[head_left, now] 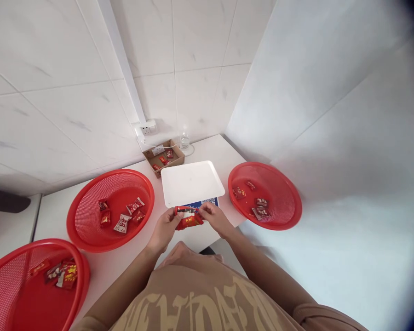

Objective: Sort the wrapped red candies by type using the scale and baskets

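A small red plastic packet (191,222) with yellow print is held in front of my body, just short of a scale's front edge. My left hand (164,228) grips its left side, thumb on top. My right hand (214,218) pinches its upper right corner between thumb and fingers. A pale strip shows across the packet's upper part; whether it is open there I cannot tell. Right behind my hands is the scale's white tray (192,182), nothing lying on it, with part of a blue keypad panel (210,201) visible below.
Two red mesh baskets (76,221) (84,276) holding wrapped sweets stand on the left, and another red basket (290,216) on the right. Behind the scale are a cardboard box (172,161) with red packets and a clear jar (184,140) near a wall socket (146,130).
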`<state>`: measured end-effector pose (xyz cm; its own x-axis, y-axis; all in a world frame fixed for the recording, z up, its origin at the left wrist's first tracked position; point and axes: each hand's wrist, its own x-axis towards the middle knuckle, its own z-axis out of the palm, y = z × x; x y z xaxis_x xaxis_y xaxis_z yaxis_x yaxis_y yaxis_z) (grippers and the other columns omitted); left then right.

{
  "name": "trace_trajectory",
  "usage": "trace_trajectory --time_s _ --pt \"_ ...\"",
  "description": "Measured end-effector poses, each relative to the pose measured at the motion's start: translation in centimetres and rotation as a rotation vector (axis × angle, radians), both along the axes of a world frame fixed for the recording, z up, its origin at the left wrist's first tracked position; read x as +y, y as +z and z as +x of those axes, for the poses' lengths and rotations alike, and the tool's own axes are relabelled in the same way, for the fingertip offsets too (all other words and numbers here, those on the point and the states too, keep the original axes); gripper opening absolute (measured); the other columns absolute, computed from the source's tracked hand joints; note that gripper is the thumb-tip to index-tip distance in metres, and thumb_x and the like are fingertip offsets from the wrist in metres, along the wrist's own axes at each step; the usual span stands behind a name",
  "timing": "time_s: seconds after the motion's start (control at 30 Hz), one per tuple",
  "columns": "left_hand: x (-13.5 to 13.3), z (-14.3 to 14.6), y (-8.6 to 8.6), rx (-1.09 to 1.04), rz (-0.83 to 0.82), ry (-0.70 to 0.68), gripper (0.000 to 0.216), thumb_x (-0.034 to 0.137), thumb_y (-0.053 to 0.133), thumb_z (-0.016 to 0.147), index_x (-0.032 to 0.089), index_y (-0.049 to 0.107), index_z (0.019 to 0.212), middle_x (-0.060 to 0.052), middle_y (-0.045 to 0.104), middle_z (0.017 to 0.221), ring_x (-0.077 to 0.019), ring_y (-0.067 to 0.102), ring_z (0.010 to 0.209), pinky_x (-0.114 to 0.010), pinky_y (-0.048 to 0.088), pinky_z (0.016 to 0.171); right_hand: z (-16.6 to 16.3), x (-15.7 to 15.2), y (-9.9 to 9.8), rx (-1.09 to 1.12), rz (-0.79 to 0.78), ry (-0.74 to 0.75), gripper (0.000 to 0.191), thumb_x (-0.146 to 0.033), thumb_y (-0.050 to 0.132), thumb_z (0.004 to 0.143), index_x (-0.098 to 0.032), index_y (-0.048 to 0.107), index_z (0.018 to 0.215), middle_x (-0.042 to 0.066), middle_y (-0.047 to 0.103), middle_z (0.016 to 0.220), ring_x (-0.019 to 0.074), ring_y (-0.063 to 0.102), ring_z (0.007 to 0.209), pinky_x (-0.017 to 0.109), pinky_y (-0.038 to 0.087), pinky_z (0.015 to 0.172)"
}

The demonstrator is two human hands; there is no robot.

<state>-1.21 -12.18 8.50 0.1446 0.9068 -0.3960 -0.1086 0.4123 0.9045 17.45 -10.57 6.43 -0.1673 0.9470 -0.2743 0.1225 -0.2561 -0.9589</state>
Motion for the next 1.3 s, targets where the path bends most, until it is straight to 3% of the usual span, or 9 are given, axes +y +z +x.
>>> trace_trajectory --time_s 0.1,0.27,0.43,0.53,0.6,0.7,0.83,1.13,1.3 --pt "0.1 0.0 0.0 -0.021 0.008 -0.004 0.039 0.045 0.065 0.074 0.014 0.063 0.097 -0.006 0.067 0.087 -0.0157 0.060 0.078 -0.027 0.047 0.069 0.1 0.0 0.8 0.064 -0.005 0.058 0.023 -0.042 0.059 0.076 -0.020 0.052 0.078 -0.001 0.057 0.074 0.0137 0.053 0.070 0.029 0.042 0.069" --pt "0.1 0.2 0.0 0.034 0.045 -0.024 0.036 0.045 0.063 0.074 0.015 0.064 0.095 -0.004 0.067 0.083 -0.0139 0.059 0.072 -0.025 0.046 0.064 0.0 0.0 1.1 -0.143 0.098 0.088 0.016 -0.036 0.052 0.080 -0.020 0.054 0.075 0.000 0.059 0.073 0.0138 0.052 0.069 0.028 0.041 0.065" --pt "0.2 0.1 -0.2 0.296 0.129 -0.010 0.027 0.042 0.059 0.074 0.016 0.064 0.082 0.000 0.061 0.064 -0.0110 0.053 0.051 -0.023 0.042 0.049 1.2 0.8 1.0 -0.188 0.147 0.151 0.015 -0.035 0.055 0.078 -0.020 0.055 0.073 0.000 0.060 0.071 0.0139 0.053 0.068 0.028 0.041 0.066" --pt "0.5 -0.4 -0.1 0.422 0.157 0.034 0.024 0.042 0.057 0.076 0.019 0.061 0.080 0.005 0.052 0.053 -0.0093 0.045 0.040 -0.022 0.036 0.040 2.5 1.8 1.8 -0.034 0.072 0.057 0.022 -0.042 0.058 0.077 -0.020 0.055 0.074 0.000 0.060 0.070 0.0147 0.057 0.071 0.030 0.045 0.071" --pt "0.7 -0.5 0.1 0.369 0.143 0.083 0.025 0.043 0.056 0.076 0.019 0.059 0.081 0.006 0.050 0.052 -0.0093 0.045 0.040 -0.022 0.036 0.040 3.0 2.2 2.4 0.044 0.017 -0.031 0.027 -0.047 0.060 0.076 -0.020 0.056 0.077 0.000 0.062 0.072 0.0153 0.059 0.075 0.031 0.046 0.074" --pt "1.0 -0.2 0.4 0.215 0.132 0.114 0.029 0.046 0.057 0.076 0.018 0.058 0.082 0.004 0.053 0.060 -0.0098 0.049 0.048 -0.022 0.043 0.045 2.4 2.1 2.7 0.014 -0.053 0.060 0.030 -0.048 0.063 0.073 -0.019 0.061 0.082 0.002 0.064 0.078 0.0162 0.059 0.077 0.031 0.045 0.072" --pt "0.8 0.4 0.3 0.220 0.156 0.095 0.033 0.047 0.059 0.076 0.016 0.060 0.089 0.001 0.059 0.068 -0.0113 0.053 0.055 -0.023 0.044 0.050 0.7 1.1 2.1 -0.071 -0.030 0.172 0.026 -0.044 0.060 0.075 -0.019 0.058 0.072 -0.001 0.059 0.067 0.0132 0.053 0.065 0.027 0.040 0.062" --pt "0.6 0.5 -0.1 0.140 0.092 0.136 0.043 0.051 0.061 0.073 0.016 0.059 0.097 -0.003 0.064 0.080 -0.0140 0.058 0.067 -0.025 0.046 0.059 1.0 1.4 1.3 -0.251 0.118 0.078 0.023 -0.037 0.056 0.077 -0.021 0.052 0.062 -0.003 0.054 0.059 0.0116 0.047 0.058 0.025 0.037 0.057" --pt "1.0 -0.5 -0.3 0.131 0.021 0.146 0.056 0.055 0.063 0.070 0.020 0.048 0.112 -0.007 0.063 0.101 -0.0177 0.064 0.082 -0.036 0.053 0.073 1.4 3.2 0.2 0.094 -0.088 -0.121 0.024 -0.044 0.060 0.075 -0.020 0.056 0.074 0.000 0.061 0.072 0.0145 0.059 0.069 0.028 0.047 0.067"
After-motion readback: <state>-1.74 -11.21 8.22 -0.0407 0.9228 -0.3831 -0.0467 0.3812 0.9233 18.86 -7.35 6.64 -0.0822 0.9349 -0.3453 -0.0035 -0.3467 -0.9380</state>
